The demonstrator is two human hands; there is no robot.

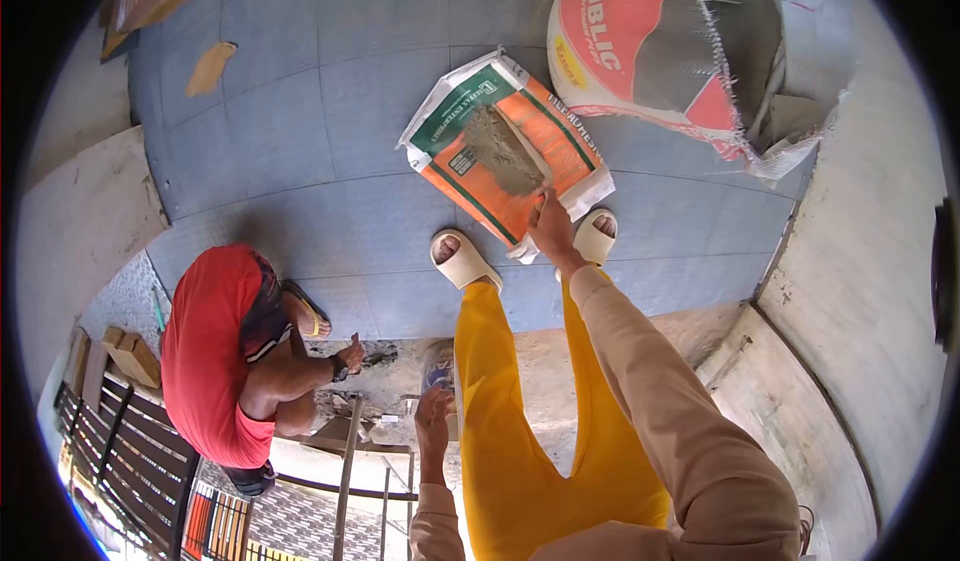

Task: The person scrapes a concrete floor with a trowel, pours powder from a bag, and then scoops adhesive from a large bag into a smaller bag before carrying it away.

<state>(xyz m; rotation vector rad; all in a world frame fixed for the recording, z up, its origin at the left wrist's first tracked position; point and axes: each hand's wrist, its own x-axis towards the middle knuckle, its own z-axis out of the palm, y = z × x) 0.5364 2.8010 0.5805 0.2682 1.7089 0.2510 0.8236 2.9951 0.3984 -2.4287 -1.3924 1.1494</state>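
Note:
My right hand [552, 229] is closed at the lower right edge of an orange, green and white bag [475, 186] lying flat on the blue-grey floor. Its fingers grip the end of a flat, mortar-smeared tool [522, 146], which lies over the bag. Grey mortar [492, 151] is heaped on the bag beside the tool. My left hand [433, 411] hangs near my left leg, away from the bag, its fingers curled; whether it holds anything is hidden.
A co-worker in a red shirt [210, 351] crouches at the left, one hand [350, 354] outstretched. An opened red and white sack [640, 41] holding grey powder stands at the upper right. A torn brown scrap [211, 69] lies upper left. A metal railing [130, 451] is lower left.

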